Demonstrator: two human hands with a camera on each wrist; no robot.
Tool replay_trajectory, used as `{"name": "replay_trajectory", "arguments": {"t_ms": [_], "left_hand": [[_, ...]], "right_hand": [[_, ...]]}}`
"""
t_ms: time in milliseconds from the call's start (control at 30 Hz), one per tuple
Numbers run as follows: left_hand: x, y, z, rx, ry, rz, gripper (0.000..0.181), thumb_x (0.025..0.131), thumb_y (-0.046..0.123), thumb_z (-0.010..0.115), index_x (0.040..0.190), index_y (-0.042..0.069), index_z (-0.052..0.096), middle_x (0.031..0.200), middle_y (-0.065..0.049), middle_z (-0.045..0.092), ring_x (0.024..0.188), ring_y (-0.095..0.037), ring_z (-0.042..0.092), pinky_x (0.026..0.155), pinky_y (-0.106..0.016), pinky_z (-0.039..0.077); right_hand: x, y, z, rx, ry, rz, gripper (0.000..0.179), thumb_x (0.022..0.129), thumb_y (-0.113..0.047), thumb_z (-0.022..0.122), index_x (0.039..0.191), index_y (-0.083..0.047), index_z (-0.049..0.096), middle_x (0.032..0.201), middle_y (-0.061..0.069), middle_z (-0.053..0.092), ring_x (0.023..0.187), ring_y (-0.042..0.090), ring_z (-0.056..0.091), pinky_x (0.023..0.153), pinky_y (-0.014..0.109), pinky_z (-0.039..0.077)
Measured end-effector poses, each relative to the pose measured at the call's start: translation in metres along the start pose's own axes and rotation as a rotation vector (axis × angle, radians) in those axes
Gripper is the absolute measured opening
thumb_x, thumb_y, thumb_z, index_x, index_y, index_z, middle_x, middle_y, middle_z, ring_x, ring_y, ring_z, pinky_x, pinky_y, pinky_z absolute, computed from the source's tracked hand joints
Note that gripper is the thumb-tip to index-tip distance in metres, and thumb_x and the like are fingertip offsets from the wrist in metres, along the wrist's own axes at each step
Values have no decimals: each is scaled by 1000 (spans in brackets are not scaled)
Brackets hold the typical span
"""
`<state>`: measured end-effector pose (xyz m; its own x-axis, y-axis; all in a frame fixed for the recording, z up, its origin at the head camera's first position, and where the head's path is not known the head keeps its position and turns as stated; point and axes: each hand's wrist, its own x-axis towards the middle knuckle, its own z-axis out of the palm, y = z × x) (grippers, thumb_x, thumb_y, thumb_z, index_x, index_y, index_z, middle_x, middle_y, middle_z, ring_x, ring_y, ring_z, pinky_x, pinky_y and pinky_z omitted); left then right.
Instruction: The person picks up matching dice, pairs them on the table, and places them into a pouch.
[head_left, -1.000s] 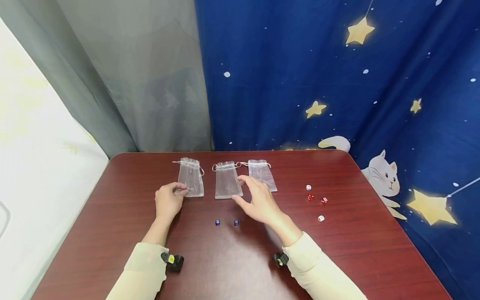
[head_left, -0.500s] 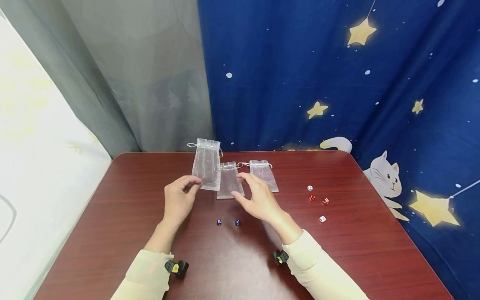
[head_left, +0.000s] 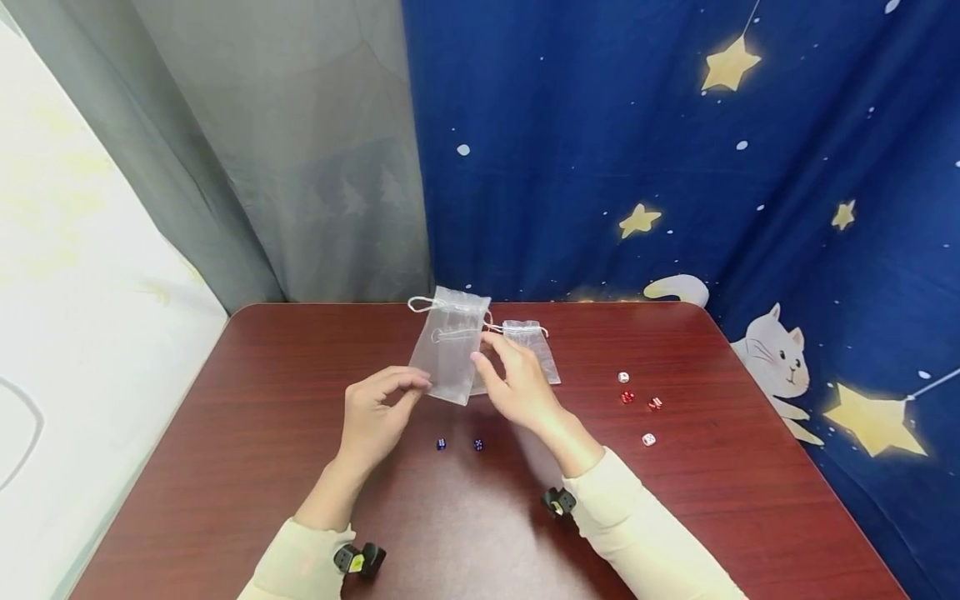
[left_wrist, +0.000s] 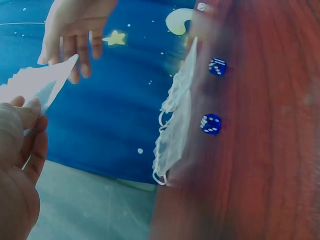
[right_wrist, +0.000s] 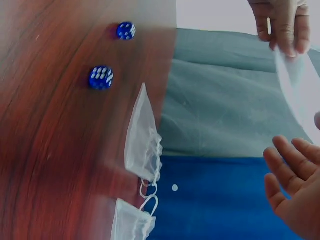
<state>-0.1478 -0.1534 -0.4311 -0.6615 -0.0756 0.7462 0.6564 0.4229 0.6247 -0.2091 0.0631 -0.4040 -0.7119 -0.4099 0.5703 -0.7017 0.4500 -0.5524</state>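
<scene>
A sheer white drawstring pouch (head_left: 448, 354) is held up above the table, its gathered top pointing away. My left hand (head_left: 381, 417) pinches it near a lower corner, thumb against fingers, as the left wrist view also shows. At the pouch's right side is my right hand (head_left: 521, 387), fingers loosely spread; the right wrist view shows its fingers (right_wrist: 295, 160) apart with no grip visible. A second pouch (right_wrist: 140, 137) lies on the table, mostly hidden behind the raised one in the head view. Two blue dice (head_left: 441, 444) lie nearer the body, between my forearms.
A third pouch (head_left: 538, 354) lies flat behind my right hand. Farther right on the table (head_left: 735, 500) are two red dice (head_left: 627, 397) and two white dice (head_left: 648, 439). Grey and blue curtains (head_left: 540, 150) hang beyond the far edge.
My left hand has lifted the leftmost pouch off the table and carried it right, over the middle pouch, to beside my right hand. The right hand has barely shifted. The dice have stayed put.
</scene>
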Motion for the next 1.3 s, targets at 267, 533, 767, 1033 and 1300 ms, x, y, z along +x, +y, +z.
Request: {"name": "replay_trajectory", "arguments": {"t_ms": [267,533,767,1033,1300], "left_hand": [[-9,-6,-3,80,-72,50,22,74,-6,83,80,14,76,95,1,76,91,-18,71,85,-16,49],[4,5,-18,145,32,137,22,93,-1,59,113,1,69,113,-11,70,106,-27,65,102,-24,45],[24,22,-33,320,-224,183,32,94,5,64,126,8,66,119,-5,69,101,-23,66,88,-41,52],[26,23,-35,330,-378,216,23,86,-2,77,106,6,72,100,-1,73,82,-15,65,70,-36,53],[29,18,-46,387,-387,224,17,86,-3,75,99,6,71,93,1,71,84,-17,65,73,-39,53]], "right_hand": [[-1,2,5,35,86,-100,4,94,-6,69,91,-6,71,68,-2,58,59,9,49,54,24,43],[-5,7,4,-72,37,-124,4,93,-8,71,95,-6,73,79,-1,67,65,10,53,61,28,47],[-8,6,3,-154,-13,-139,4,93,-10,72,96,-9,74,85,-2,71,69,12,61,66,33,52],[-10,4,9,-147,-80,-179,3,94,-12,72,95,-9,73,83,-3,69,63,10,56,59,27,48],[-12,2,15,-119,-99,-160,9,91,-14,75,98,-9,74,82,-3,69,60,11,61,57,23,48]]}}
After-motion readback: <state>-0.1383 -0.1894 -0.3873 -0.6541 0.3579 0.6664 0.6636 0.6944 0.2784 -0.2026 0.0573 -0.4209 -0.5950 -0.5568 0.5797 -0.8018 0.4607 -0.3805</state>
